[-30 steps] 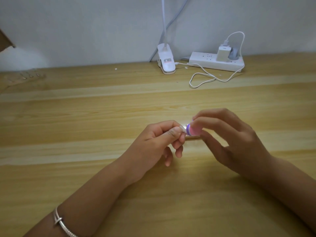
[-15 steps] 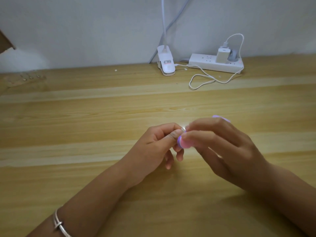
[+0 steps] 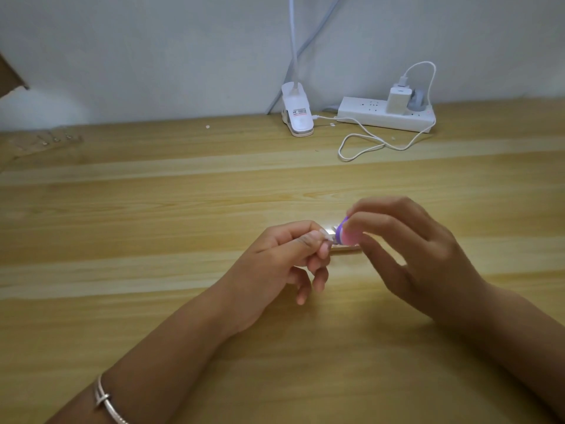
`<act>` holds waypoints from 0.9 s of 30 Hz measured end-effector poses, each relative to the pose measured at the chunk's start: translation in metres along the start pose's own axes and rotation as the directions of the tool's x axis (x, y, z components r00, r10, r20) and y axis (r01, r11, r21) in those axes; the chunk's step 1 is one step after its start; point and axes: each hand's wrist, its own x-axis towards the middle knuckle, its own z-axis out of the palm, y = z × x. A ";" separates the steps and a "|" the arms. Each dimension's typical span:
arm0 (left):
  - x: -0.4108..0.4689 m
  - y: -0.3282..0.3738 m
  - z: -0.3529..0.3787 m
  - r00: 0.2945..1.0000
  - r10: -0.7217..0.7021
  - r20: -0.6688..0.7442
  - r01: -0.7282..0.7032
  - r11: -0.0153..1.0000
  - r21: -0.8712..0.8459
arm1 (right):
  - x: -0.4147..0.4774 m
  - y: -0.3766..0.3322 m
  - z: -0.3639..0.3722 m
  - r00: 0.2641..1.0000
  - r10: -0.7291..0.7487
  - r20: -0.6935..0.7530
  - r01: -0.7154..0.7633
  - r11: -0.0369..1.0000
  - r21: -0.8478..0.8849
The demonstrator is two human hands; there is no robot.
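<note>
My left hand (image 3: 284, 261) hovers over the middle of the wooden table (image 3: 153, 228) and pinches a small shiny metal piece (image 3: 328, 234) between thumb and forefinger. Right against it, my right hand (image 3: 409, 249) pinches a small round pink and purple object (image 3: 347, 235) with thumb and forefinger; its other fingers are spread. The two small things touch between the hands. A thin pale strip (image 3: 345, 247) lies on the table just below them, partly hidden by my fingers. What the metal piece is I cannot make out.
At the back by the wall stand a white clip lamp base (image 3: 298, 113) and a white power strip (image 3: 385, 114) with a charger plugged in. A white cable (image 3: 363, 142) loops on the table in front of them. A silver bracelet (image 3: 107, 399) is on my left wrist.
Half a second ago both hands had drifted slightly left and lower; they are now back to the right. Both hands keep their pinches throughout.
</note>
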 end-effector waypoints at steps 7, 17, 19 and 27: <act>0.000 -0.001 0.002 1.000 -0.006 0.030 0.006 1.000 -0.010 | -0.002 -0.009 0.004 0.994 -0.109 0.007 0.109 0.994 0.007; 0.000 0.001 0.002 1.000 -0.024 0.020 0.024 0.999 -0.021 | -0.003 -0.010 0.005 0.992 -0.124 0.012 0.124 0.991 -0.048; 0.000 0.002 0.000 0.999 -0.030 0.028 0.031 0.999 -0.024 | -0.001 -0.003 0.003 0.998 -0.066 0.018 0.067 0.996 -0.065; 0.000 0.000 0.000 0.999 -0.026 0.040 0.027 1.000 -0.014 | -0.003 -0.012 0.005 0.990 -0.138 0.002 0.138 0.990 -0.027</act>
